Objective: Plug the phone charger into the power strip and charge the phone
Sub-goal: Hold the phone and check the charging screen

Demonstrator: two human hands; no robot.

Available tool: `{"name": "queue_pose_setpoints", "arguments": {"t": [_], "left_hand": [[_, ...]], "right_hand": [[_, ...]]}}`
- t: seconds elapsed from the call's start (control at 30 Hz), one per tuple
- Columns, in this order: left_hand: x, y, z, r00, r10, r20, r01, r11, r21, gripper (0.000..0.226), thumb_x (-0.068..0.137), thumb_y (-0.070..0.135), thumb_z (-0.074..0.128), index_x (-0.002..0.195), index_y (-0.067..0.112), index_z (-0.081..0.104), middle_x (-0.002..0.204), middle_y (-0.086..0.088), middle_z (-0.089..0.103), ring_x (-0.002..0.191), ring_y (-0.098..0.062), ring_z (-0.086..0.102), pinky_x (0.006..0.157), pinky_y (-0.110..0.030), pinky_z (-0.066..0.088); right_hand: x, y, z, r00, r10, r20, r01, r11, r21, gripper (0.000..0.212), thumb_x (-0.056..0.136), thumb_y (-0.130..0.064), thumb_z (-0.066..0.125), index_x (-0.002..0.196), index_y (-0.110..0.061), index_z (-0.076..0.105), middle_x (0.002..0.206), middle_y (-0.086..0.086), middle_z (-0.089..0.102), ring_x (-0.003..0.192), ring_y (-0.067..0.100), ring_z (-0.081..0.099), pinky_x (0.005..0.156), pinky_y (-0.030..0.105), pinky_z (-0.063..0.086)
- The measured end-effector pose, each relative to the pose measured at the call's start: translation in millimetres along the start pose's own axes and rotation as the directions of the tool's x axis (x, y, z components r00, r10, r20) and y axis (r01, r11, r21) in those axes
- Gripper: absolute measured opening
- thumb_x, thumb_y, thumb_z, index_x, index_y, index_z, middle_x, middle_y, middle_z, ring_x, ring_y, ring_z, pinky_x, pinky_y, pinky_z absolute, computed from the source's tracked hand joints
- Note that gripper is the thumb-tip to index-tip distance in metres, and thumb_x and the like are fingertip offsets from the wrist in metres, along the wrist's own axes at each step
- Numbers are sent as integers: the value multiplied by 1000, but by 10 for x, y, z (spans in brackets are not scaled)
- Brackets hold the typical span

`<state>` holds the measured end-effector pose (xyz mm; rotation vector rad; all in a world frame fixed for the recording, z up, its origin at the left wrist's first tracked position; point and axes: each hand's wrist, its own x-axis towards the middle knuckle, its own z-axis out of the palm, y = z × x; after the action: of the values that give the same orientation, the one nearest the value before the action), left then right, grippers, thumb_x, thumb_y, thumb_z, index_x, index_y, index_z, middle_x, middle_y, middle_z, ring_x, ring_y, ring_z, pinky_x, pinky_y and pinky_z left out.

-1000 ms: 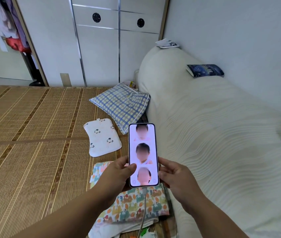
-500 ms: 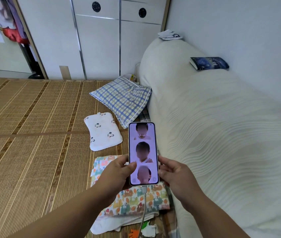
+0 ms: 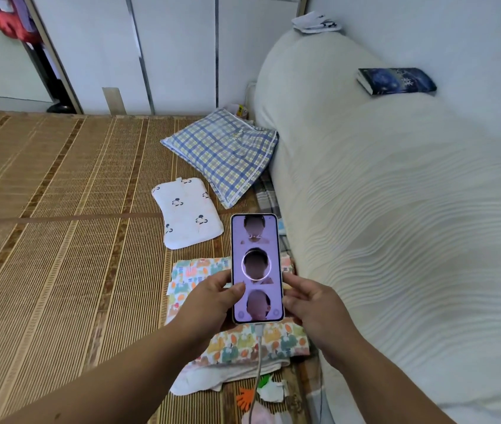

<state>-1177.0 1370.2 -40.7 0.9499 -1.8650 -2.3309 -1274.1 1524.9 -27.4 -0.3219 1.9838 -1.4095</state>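
Observation:
I hold a phone [image 3: 257, 267] upright in front of me, its screen lit with a pale purple picture and a white ring at its middle. My left hand [image 3: 209, 304] grips its left edge, thumb on the screen. My right hand [image 3: 313, 304] holds its right edge with the fingertips. A white charger cable [image 3: 258, 356] is plugged into the phone's bottom and hangs down toward the lower edge of the view. The power strip and the charger plug are not in view.
A woven straw mat [image 3: 59, 224] covers the floor at left. On it lie a plaid pillow [image 3: 224, 151], a small white pillow [image 3: 186, 215] and a colourful folded blanket [image 3: 243, 341]. A large white covered roll [image 3: 396, 209] with a dark book [image 3: 396, 81] fills the right. Wardrobe doors [image 3: 166, 50] stand behind.
The view has tilted down and the phone sits slightly lower. A white ring has appeared at the middle of the screen. Both hands keep their hold.

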Motion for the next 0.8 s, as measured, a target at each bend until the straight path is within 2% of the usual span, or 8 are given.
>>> {"name": "queue_pose_setpoints", "arguments": {"t": [0.13, 0.3, 0.37, 0.43, 0.5, 0.6, 0.7, 0.8], "left_hand": [[95, -60, -44, 1000, -26, 9, 26, 1000, -8, 22, 96, 18, 48, 108, 24, 65, 95, -5, 76, 76, -19, 71, 61, -27, 56], [222, -134, -83, 997, -73, -3, 73, 997, -36, 23, 96, 18, 49, 110, 25, 65, 107, -10, 74, 94, -31, 70, 85, -44, 55], [288, -170, -104, 996, -86, -3, 86, 996, -36, 23, 96, 18, 49, 110, 26, 65, 107, -9, 74, 99, -33, 69, 88, -47, 54], [368, -221, -124, 995, -95, -15, 95, 995, -28, 23, 95, 17, 50, 111, 25, 65, 107, -10, 74, 97, -32, 70, 84, -43, 57], [464, -289, -147, 994, -108, -26, 108, 994, -10, 23, 95, 16, 51, 112, 22, 64, 106, -12, 73, 94, -31, 71, 77, -38, 59], [652, -440, -190, 990, -131, -45, 133, 990, 48, 19, 95, 18, 52, 106, 26, 65, 102, -10, 74, 89, -28, 72, 70, -32, 58], [967, -733, -261, 986, -150, -77, 161, 972, 170, 16, 94, 22, 52, 102, 28, 64, 99, -7, 73, 87, -27, 70, 69, -34, 53], [1327, -1116, -349, 981, -164, -104, 188, 935, 300, 12, 93, 23, 56, 100, 26, 64, 96, -2, 70, 84, -19, 66, 65, -29, 48]], "right_hand": [[120, 76, 24, 1000, 19, 5, -19, 1000, -18, 46, 88, 2, 54, 130, -16, 54, 94, 9, 70, 54, -7, 57, 50, 5, 41], [279, 219, 35, 999, 33, 18, -32, 998, -49, 44, 89, -1, 56, 130, -17, 55, 103, 11, 67, 61, -1, 55, 48, 5, 41], [341, 256, 40, 999, 42, 30, -41, 998, -56, 42, 90, 0, 54, 127, -19, 56, 107, 12, 67, 67, 1, 58, 48, 4, 41], [421, 298, 59, 998, 50, 45, -48, 998, -48, 43, 91, 2, 52, 123, -26, 53, 98, 7, 67, 62, -4, 62, 48, 5, 43], [521, 359, 95, 996, 72, 44, -70, 996, -63, 42, 91, 3, 52, 126, -20, 55, 93, 2, 68, 72, 1, 67, 58, 11, 51], [781, 601, 174, 990, 140, 21, -137, 986, -96, 43, 91, 2, 52, 132, -14, 53, 100, 7, 70, 96, 28, 68, 86, 40, 56], [1113, 980, 274, 983, 182, 4, -181, 976, -125, 42, 91, -1, 52, 127, -20, 58, 99, 9, 72, 88, 37, 67, 80, 45, 54], [1405, 1433, 394, 970, 244, 12, -242, 965, -97, 41, 91, 1, 50, 127, -19, 58, 106, 11, 71, 100, 35, 66, 89, 46, 55]]}}
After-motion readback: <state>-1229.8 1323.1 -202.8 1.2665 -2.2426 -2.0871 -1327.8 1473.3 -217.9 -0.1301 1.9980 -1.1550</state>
